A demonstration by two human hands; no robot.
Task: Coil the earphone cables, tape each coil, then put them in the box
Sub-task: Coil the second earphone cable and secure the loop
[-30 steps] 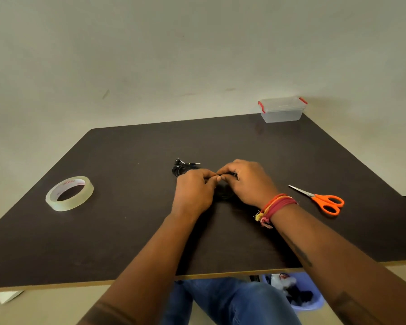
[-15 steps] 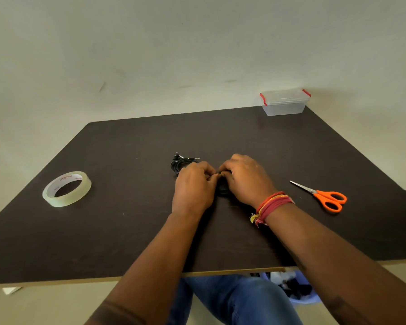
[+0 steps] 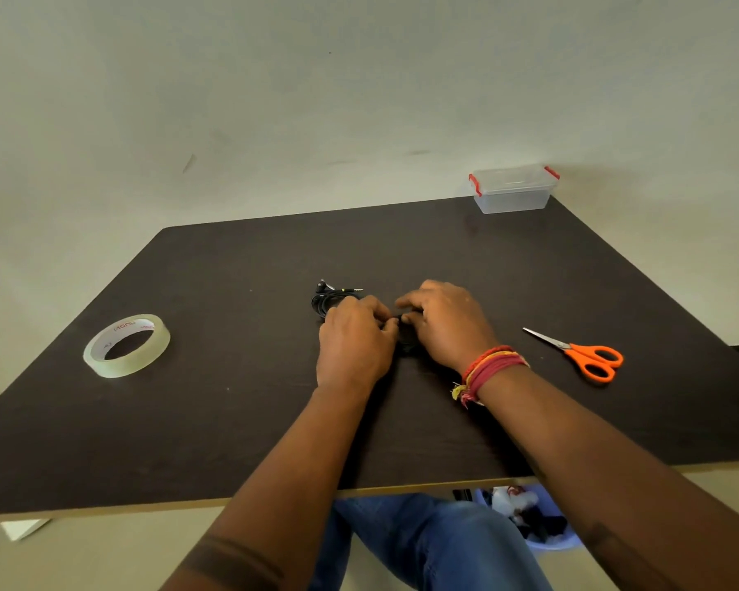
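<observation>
On the dark table (image 3: 231,420) my left hand (image 3: 355,341) and my right hand (image 3: 444,322) meet at mid-table, fingers curled and pinching a black earphone coil (image 3: 407,337) that shows only as a dark patch between them. A second black earphone coil (image 3: 327,301), its jack plug pointing right, lies just beyond my left hand. The roll of clear tape (image 3: 127,345) lies flat at the left. A clear plastic box (image 3: 513,188) with red latches and its lid on stands at the far right corner.
Orange-handled scissors (image 3: 589,356) lie right of my right hand, blades pointing left and away. A wall rises just behind the table. Below the near edge are my jeans-clad knee and a blue basket (image 3: 542,526) of odds and ends.
Both hands stay pressed together on the coil with only slight finger movement. My head has tilted a little, shifting the whole scene in view.
</observation>
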